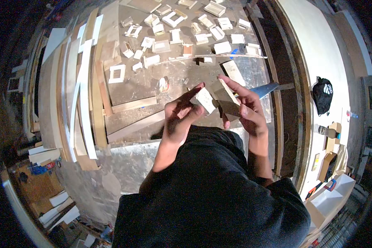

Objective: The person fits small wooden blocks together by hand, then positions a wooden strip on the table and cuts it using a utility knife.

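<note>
Between the thumb and fingers of my left hand (pixel 181 115) is a small pale wooden block (pixel 204 100), its light face turned up. My right hand (pixel 251 109) grips a longer wooden piece (pixel 226 98) by its edges, thumb on the near side and fingers on the far side. The two pieces are held close together above the worktable (pixel 149 91), tilted toward each other; whether they touch I cannot tell. Just beyond my right hand lies a handsaw with a blue blade (pixel 263 90), and a pale board (pixel 234 73) rests near it.
Many small wooden frames and blocks (pixel 175 36) are spread over the far part of the table. Long wood strips (pixel 84 82) lie at the left. On the white surface (pixel 306 41) at the right are a black bag (pixel 323 96), a bottle (pixel 327 131) and a white box (pixel 332 198).
</note>
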`<state>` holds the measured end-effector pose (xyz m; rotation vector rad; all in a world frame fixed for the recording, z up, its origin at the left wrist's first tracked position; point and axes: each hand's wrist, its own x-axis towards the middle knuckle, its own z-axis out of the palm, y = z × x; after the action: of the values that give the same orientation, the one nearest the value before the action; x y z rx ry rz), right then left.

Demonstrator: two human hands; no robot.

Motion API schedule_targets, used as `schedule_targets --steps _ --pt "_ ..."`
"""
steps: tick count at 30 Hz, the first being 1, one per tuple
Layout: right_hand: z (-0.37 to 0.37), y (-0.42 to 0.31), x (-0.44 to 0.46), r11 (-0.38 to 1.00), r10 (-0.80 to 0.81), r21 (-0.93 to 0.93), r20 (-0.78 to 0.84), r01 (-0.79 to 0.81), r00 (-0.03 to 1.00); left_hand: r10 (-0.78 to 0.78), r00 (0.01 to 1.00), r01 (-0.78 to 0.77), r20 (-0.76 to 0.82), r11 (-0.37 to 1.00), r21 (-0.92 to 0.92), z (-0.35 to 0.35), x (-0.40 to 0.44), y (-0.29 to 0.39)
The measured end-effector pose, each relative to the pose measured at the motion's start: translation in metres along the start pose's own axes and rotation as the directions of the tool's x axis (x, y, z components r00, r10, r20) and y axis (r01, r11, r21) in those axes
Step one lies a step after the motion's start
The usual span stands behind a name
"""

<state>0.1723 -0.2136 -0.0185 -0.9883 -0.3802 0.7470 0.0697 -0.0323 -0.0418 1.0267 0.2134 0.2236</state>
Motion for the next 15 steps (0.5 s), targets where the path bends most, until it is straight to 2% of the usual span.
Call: schedule_targets --steps 2,5,8,15 --pt "-0.0041 0.0022 0.0011 0.998 0.053 -0.019 0.056 -0.052 0.997 -0.085 0.996 0.087 0.024 0.989 -0.118 0.0049 -0.0011 0.0024" --pt "-0.0026 0.0035 0.001 0.999 0.042 -0.019 0.071 -0.04 0.997 -0.124 0.99 0.132 0.063 0.98 -0.147 0.0058 -0.0036 0.0044" --pt "-0.0033 0.005 0.0003 0.999 0.024 -0.035 0.058 -0.022 0.998 -0.12 0.991 0.129 0.053 0.968 -0.215 0.0079 -0.0031 0.0041" --pt "-0.0044 0.0028 -0.0011 0.998 0.035 -0.046 0.033 -0.033 0.999 -0.096 0.995 0.099 0.025 0.963 -0.25 0.0122 0.0006 0.0047"
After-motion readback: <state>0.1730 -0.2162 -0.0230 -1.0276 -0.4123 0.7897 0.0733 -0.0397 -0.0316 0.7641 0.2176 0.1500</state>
